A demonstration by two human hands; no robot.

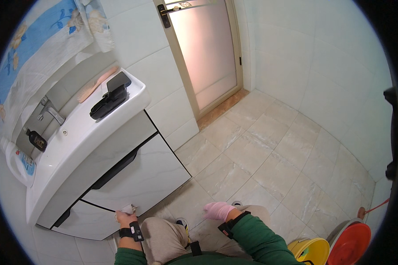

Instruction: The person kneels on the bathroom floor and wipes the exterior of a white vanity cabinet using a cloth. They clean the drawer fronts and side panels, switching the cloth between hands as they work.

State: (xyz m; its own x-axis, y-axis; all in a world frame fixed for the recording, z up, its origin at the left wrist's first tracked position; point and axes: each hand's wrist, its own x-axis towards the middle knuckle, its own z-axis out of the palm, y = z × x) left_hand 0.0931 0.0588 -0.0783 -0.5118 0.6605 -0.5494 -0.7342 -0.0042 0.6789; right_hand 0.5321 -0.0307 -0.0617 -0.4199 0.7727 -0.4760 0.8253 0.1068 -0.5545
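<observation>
My left hand point(126, 218) is low at the front of the white washbasin cabinet point(139, 170). Its fingers close round a crumpled whitish cloth point(129, 209), held against or just before the lower door; contact is not clear. A black strap with a small device circles that wrist. Over the floor near my right knee is my right hand point(220, 211), in a pink glove and with another black strap at the wrist. Seen from the back, its fingers look curled together and point left. Whatever may be beneath them is hidden.
On the white basin point(77, 128) lie a pink hairbrush point(95, 86) and black items point(110, 99). A dark bottle point(36, 140) and a white jug point(20, 164) stand by the faucet point(51, 111). A yellow bucket point(317, 248) and red basin point(350, 244) are at lower right. The frosted door point(203, 53) is ahead.
</observation>
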